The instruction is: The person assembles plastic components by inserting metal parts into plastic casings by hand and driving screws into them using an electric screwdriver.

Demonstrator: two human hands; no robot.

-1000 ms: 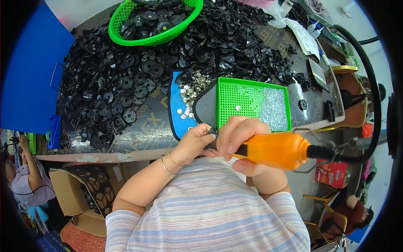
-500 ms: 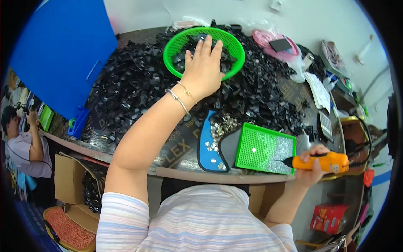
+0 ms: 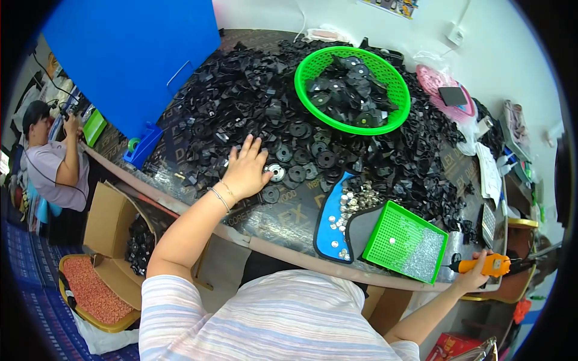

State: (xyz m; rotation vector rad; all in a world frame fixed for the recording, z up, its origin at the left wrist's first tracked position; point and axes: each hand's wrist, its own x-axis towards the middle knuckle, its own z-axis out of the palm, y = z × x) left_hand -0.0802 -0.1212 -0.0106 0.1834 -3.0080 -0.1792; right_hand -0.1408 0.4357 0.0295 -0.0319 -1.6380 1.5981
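Observation:
My left hand [image 3: 245,171] lies palm down with its fingers stretched out on the near edge of a wide pile of black plastic parts [image 3: 247,90]. Beside its thumb is a round black part with a silver ring [image 3: 276,172]. On the right, my right hand [image 3: 474,277] is wrapped round an orange electric screwdriver [image 3: 492,265], its dark tip pointing left. Just left of that tip stands a green perforated tray [image 3: 376,239] holding many small silvery pieces. Next to the tray a curved blue pad [image 3: 328,222] carries small round metal pieces. A green basket [image 3: 304,99] full of black parts stands on the pile.
A blue panel [image 3: 132,54] and a blue tape dispenser [image 3: 143,144] stand at the left. Below the table edge are a cardboard box [image 3: 114,222] and a tub of reddish granules [image 3: 93,295]. A co-worker [image 3: 57,162] sits far left. Papers [image 3: 489,171] lie at the right.
My left hand has left the green basket and come down to the near-left parts of the pile. The view has shifted left. The right hand still holds the screwdriver.

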